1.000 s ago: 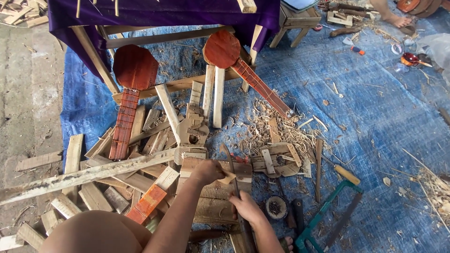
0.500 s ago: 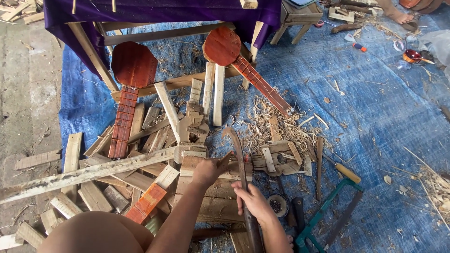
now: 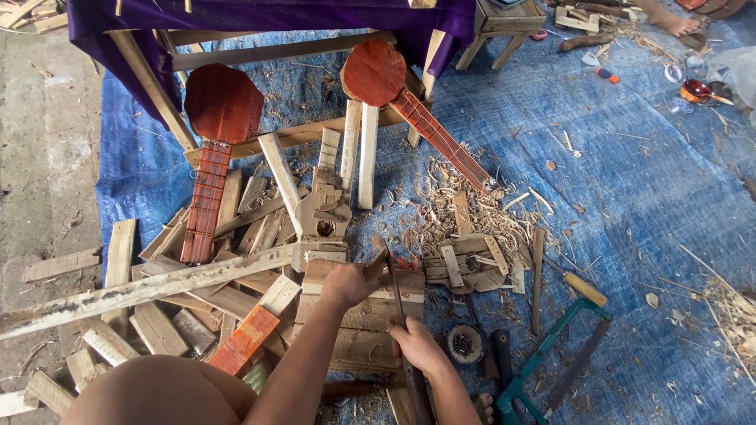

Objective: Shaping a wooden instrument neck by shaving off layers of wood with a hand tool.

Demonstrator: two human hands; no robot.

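Over wood scraps, left hand (image 3: pixel 349 282) gripping block (image 3: pixel 375 267), right hand (image 3: pixel 417 346) clenching blade (image 3: pixel 394 287)

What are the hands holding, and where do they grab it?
The right hand grips a long dark blade at its lower handle end. The left hand holds a small wood piece by its near end.

— What sort of place is this?

— A rough floor-level woodworking workshop, one that makes stringed instruments.

— What shows it?

— A blue tarp (image 3: pixel 630 236) spread over bare concrete, littered with wood shavings (image 3: pixel 465 208) and offcut planks (image 3: pixel 118 260). 2 unfinished red-brown instruments (image 3: pixel 216 149) with round bodies and fretted necks lean against a wooden frame (image 3: pixel 315 130). A green-framed hacksaw (image 3: pixel 551 354) and a yellow-handled tool (image 3: pixel 584 289) lie on the tarp, and a small wooden stool (image 3: pixel 504 24) stands farther back.
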